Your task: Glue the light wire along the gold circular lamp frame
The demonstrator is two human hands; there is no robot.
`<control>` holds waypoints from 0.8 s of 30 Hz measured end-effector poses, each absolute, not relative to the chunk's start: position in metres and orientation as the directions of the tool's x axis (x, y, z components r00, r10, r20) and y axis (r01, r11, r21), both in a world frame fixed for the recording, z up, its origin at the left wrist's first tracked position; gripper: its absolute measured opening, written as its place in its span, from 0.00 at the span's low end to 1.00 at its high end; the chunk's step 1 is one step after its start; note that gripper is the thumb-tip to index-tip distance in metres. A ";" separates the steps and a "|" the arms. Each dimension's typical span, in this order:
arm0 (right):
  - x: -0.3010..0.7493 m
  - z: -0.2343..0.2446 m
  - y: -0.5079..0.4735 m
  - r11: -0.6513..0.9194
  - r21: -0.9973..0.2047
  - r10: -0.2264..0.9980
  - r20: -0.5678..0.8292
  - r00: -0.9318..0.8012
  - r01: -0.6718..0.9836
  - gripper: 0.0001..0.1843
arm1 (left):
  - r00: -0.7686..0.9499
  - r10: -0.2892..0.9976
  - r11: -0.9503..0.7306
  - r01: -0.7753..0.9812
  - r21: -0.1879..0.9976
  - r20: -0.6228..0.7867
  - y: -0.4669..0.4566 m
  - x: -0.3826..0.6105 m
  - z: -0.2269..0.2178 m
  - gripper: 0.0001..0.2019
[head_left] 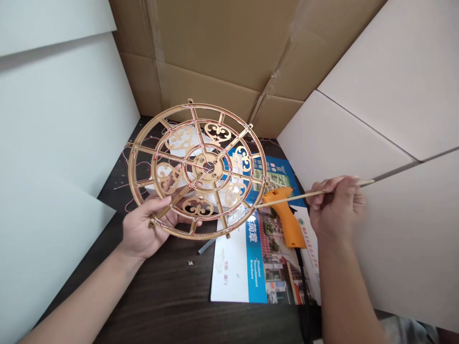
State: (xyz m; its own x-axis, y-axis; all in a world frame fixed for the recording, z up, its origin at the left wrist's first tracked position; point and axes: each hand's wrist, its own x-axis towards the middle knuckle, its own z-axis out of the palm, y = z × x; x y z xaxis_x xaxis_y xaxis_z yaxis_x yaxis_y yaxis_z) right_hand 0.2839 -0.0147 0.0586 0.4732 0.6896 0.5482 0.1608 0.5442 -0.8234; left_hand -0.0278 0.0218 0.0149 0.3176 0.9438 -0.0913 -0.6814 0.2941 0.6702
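My left hand grips a round gold openwork metal frame by its lower left part, thumb on the front, fingers behind. Spokes, rings and scroll ornaments make up the frame, and thin red and white wires run along its channels. It is held tilted above the table. My right hand is closed around a thin wooden stick. The stick's left tip meets or nearly meets the frame's lower right rim; I cannot tell if they touch.
An orange glue gun with a black cord lies on a printed brochure below the stick. A translucent glue stick and loose wires lie on the dark table. Cardboard stands behind, white panels at both sides.
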 end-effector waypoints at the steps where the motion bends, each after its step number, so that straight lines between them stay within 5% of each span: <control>1: 0.284 0.058 -0.015 0.545 -0.821 0.695 0.556 0.456 0.169 0.30 | 0.322 0.942 0.298 -0.681 0.669 -0.093 0.022 -0.028 0.015 0.28; 12: 0.284 0.059 -0.018 0.548 -0.833 0.771 0.540 0.338 0.080 0.23 | 0.300 0.941 0.331 -0.718 0.612 -0.158 0.021 -0.026 0.021 0.30; 24: 0.285 0.062 -0.020 0.525 -0.850 0.798 0.506 0.327 0.035 0.21 | 0.347 0.935 0.304 -0.685 0.663 -0.070 0.022 -0.027 0.018 0.27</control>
State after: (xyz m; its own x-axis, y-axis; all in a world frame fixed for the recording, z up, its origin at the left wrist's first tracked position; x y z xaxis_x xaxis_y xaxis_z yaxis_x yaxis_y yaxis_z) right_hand 0.2853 -0.0199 0.0616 0.3266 0.7981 0.5063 0.0345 0.5252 -0.8503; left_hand -0.0269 0.0220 0.0181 0.3471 0.9352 -0.0698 -0.6847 0.3035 0.6626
